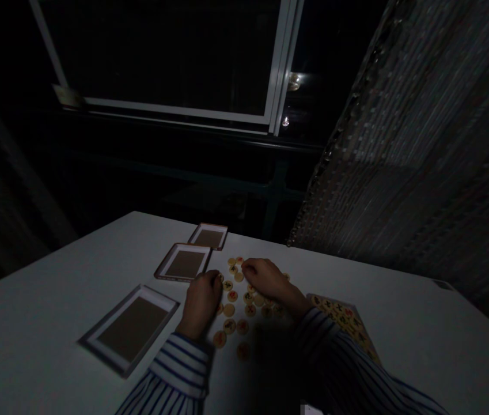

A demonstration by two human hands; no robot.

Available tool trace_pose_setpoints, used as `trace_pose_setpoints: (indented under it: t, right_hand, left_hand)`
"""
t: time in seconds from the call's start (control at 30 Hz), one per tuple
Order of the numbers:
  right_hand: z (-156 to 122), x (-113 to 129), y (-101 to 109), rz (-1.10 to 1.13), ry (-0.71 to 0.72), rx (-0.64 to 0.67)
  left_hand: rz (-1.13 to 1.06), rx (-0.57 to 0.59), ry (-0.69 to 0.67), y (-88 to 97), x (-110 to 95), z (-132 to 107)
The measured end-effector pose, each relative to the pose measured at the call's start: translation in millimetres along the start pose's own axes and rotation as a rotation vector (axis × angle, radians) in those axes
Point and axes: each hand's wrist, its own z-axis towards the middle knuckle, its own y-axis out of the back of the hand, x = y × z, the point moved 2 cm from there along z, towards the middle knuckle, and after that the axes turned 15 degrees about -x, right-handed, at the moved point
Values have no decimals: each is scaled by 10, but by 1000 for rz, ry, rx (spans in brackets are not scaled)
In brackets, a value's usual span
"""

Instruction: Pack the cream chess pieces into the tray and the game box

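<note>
Round wooden xiangqi pieces (232,296) with red or black characters lie loosely spread between my two hands, some with a blank side up. At the left edge of the spread is my left hand (200,302), its fingers curled; a piece (221,278) shows at its fingertips, and I cannot see if it is gripped. My right hand (268,279) reaches over the far side of the pieces, fingers bent in, close to a red-marked piece (239,260). Whatever its fingers hold is hidden. Several pieces lie under and beside the right wrist.
Three shallow rectangular trays or lids stand left of the pieces: a near one (173,300), a middle one (207,260) and a far one (225,236). A box or lid showing xiangqi pieces (350,323) lies by my right forearm. The white table (417,323) is dimly lit; a bead curtain (382,173) hangs behind.
</note>
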Motion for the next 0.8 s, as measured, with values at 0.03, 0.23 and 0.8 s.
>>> trace_pose_setpoints:
  t: [0.03,0.23,0.8]
  right_hand:
    - [-1,2,-1,-6,3,2]
    - [-7,10,-9,-60,42,16]
    - [-76,87,-129,-262,143,62]
  left_hand:
    - [6,1,-2,-3,-1,-2]
    - [67,15,-51,2,-13,-24]
    - [64,-1,-91,30,-76,-36]
